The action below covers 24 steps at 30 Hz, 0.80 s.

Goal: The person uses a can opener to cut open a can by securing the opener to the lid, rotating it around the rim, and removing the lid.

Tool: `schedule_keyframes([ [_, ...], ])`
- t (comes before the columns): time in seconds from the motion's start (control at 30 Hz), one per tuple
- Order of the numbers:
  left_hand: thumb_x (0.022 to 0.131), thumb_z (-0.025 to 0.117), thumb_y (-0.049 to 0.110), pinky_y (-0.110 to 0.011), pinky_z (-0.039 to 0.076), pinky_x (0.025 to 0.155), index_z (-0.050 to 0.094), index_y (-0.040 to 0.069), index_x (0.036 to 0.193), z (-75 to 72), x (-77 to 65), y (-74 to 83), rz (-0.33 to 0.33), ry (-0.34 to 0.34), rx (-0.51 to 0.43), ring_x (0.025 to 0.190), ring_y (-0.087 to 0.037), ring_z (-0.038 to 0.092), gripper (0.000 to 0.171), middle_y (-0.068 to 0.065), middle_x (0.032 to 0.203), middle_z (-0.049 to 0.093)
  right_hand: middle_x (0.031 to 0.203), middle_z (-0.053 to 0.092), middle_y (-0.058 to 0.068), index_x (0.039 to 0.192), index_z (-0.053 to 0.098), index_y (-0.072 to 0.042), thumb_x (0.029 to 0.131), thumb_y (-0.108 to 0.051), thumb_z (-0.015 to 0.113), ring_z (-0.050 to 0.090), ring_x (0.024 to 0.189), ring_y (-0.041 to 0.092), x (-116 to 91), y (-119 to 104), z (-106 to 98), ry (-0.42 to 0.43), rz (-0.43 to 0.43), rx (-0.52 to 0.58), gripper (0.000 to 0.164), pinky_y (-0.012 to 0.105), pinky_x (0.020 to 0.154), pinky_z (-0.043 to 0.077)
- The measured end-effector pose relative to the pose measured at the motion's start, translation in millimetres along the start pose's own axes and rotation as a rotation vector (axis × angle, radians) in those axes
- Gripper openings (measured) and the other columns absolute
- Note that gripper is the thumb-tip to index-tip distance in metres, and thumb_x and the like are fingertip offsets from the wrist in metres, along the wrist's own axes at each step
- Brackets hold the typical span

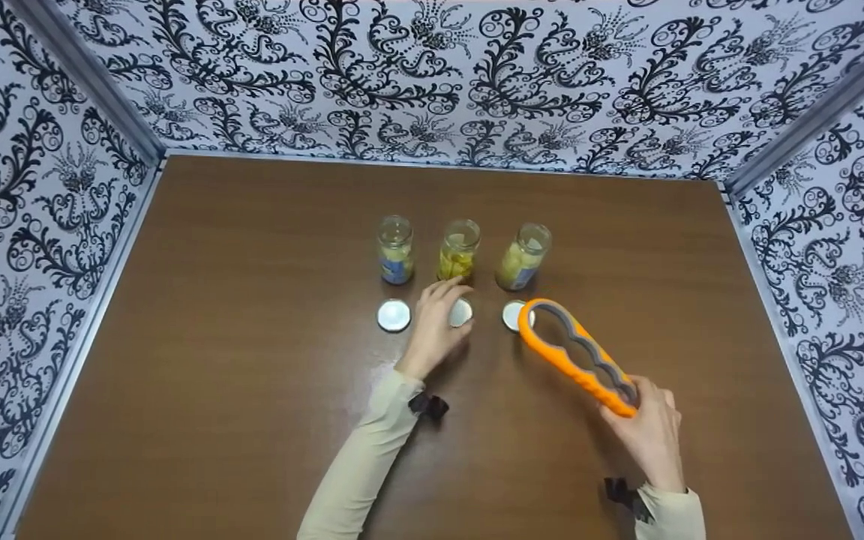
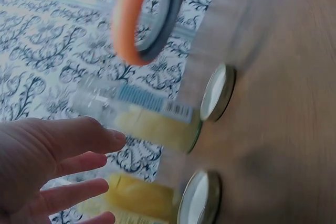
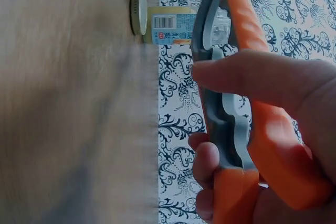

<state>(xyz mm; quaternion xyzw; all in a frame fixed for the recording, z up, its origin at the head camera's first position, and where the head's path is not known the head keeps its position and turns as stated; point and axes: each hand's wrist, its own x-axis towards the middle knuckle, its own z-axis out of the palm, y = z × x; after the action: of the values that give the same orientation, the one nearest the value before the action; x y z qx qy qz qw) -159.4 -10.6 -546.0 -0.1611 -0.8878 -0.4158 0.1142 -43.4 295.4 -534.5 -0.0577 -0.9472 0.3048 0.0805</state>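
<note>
My left hand hovers around the middle lid, its fingers spread apart and holding nothing in the left wrist view. An orange jar opener with a grey scalloped inner edge is gripped at its near end by my right hand. Its far end overlaps the right lid in the head view and hangs above the table in the left wrist view. Behind the lids stand three uncapped glass jars with pale yellow contents: a left jar, a middle jar and a right jar.
The left lid lies white side up before the left jar. All of these things stand or lie on a brown wooden table. Patterned black-and-white panels with grey edging wall in its back and sides.
</note>
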Motion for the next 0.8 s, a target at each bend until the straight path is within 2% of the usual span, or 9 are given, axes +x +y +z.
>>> schedule_keyframes([
  [0.3,0.072,0.079,0.001,-0.051,0.035,0.101,0.065,0.001,0.113,-18.3,-25.0,-15.1,-0.055,0.101,-0.052,0.117,-0.041,0.049,0.044,-0.021,0.129,0.056,0.104,0.061,0.022,0.113,0.058,0.007,0.066,-0.003,0.083,0.043,0.099,0.039,-3.1,3.7,6.6,-0.150,-0.165,-0.054,0.054,0.057,0.082,0.025],
  [0.63,0.072,0.077,-0.004,-0.054,0.038,0.097,0.064,-0.004,0.111,-27.2,-50.3,-31.2,-0.093,0.179,-0.075,0.114,-0.045,0.050,0.041,-0.027,0.124,0.056,0.100,0.060,0.015,0.110,0.059,0.002,0.061,0.001,0.084,0.043,0.099,0.038,-4.8,-16.0,31.5,-0.210,-0.328,-0.082,0.055,0.057,0.083,0.025],
  [0.8,0.070,0.077,-0.005,-0.055,0.042,0.092,0.065,-0.003,0.110,-33.2,-59.2,-36.1,-0.125,0.207,-0.059,0.108,-0.047,0.053,0.043,-0.026,0.122,0.058,0.100,0.060,0.013,0.109,0.059,0.000,0.061,-0.001,0.086,0.045,0.098,0.038,-4.1,-28.8,44.3,-0.236,-0.408,-0.107,0.055,0.058,0.085,0.027],
])
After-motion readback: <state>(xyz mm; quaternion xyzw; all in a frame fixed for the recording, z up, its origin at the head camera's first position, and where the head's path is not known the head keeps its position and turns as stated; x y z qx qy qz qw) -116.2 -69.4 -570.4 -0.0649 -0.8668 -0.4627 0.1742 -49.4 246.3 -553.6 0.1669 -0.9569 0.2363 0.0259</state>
